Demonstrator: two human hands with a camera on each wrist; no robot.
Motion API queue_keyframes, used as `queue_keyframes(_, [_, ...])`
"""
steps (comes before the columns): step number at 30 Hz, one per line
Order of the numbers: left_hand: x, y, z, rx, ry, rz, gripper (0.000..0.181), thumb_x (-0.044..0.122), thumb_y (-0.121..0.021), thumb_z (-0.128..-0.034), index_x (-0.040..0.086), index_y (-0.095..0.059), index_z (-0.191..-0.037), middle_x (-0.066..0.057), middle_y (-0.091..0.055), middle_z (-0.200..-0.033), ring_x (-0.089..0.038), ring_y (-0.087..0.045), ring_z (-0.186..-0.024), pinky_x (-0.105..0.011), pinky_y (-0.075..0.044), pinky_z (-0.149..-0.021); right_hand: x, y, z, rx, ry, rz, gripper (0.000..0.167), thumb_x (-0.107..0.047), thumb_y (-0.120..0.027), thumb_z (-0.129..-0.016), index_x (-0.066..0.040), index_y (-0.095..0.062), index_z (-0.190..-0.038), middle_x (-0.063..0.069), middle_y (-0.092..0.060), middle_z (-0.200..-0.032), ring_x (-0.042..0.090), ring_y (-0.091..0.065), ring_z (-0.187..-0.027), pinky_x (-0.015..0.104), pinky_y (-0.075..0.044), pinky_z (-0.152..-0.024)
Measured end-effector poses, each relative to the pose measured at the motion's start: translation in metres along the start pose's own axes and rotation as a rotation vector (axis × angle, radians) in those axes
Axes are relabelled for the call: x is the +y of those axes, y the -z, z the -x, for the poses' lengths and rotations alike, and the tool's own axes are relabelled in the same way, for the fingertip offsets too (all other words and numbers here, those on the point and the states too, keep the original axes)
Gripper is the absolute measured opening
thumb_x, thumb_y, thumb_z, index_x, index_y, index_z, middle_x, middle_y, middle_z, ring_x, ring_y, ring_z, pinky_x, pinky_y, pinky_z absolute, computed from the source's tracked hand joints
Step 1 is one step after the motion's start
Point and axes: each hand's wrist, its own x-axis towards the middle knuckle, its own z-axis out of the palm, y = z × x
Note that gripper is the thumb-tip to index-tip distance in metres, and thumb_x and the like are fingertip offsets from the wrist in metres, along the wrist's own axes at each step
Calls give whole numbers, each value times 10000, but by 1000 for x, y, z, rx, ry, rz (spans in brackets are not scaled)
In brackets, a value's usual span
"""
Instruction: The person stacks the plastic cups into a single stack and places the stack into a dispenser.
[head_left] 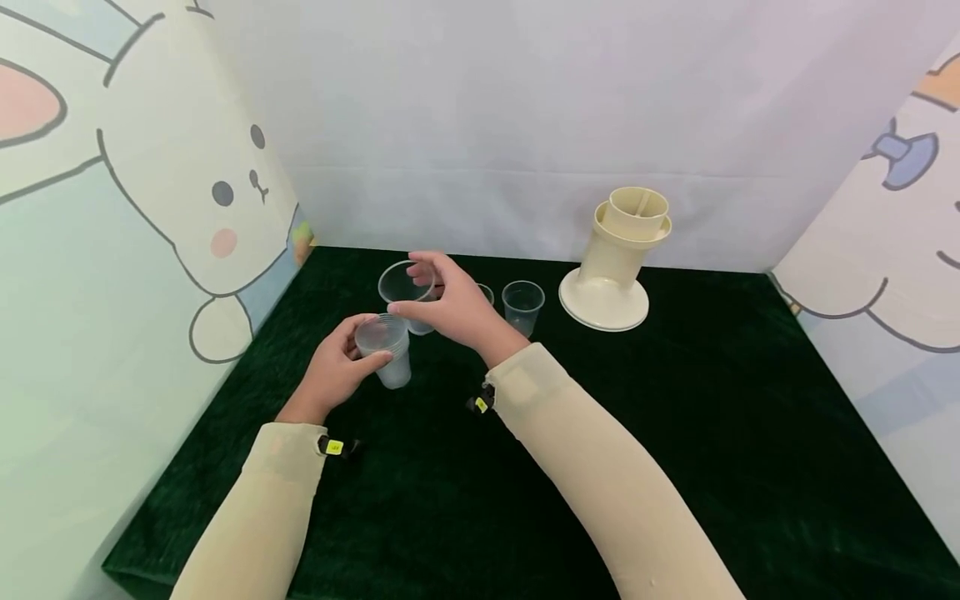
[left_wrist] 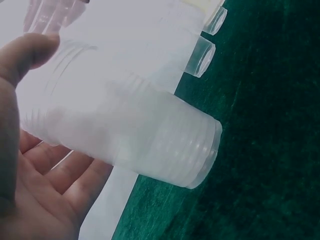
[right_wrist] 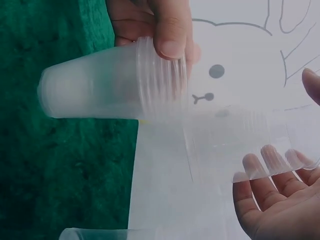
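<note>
My left hand grips a nested stack of clear plastic cups near the rims, thumb on the near side. In the right wrist view the stack shows several rims close together and a frosted lower part. Beside it, slightly higher and farther back, my right hand holds a clear plastic cup between thumb and fingers. Through its wall the right fingertips show in the right wrist view. The two are apart in the head view. Whether the clear base below the right hand belongs to this cup, I cannot tell.
Another clear cup stands right of my right wrist, and one more cup is mostly hidden behind that wrist. A cream plastic tube stand with a round base is at the back. Dark green cloth covers the table; printed curtains surround it.
</note>
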Motion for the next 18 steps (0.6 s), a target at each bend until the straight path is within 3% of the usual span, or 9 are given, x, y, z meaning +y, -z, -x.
queue_keyframes(5, [0, 0, 0, -1, 1, 3, 749, 494, -774, -913, 177, -442, -1505, -103, -532, -1416, -300, -544, -1260, -554, -435, -1083, -4, -2, -4, 13, 5, 18, 752, -437, -799, -903, -245, -435, -1532, -82, -549, -1433, 54, -514, -1268, 340, -454, -1055])
queue_keyframes(18, [-3, 1, -2, -16, 15, 3, 806, 506, -759, -921, 173, -389, -1555, -120, -497, -1474, -322, -519, -1306, -564, -415, -1106, -11, -22, -10, -39, 14, -55, 729, -399, -781, -926, -206, -430, -1534, -70, -555, -1409, 71, -526, -1270, 313, -456, -1052])
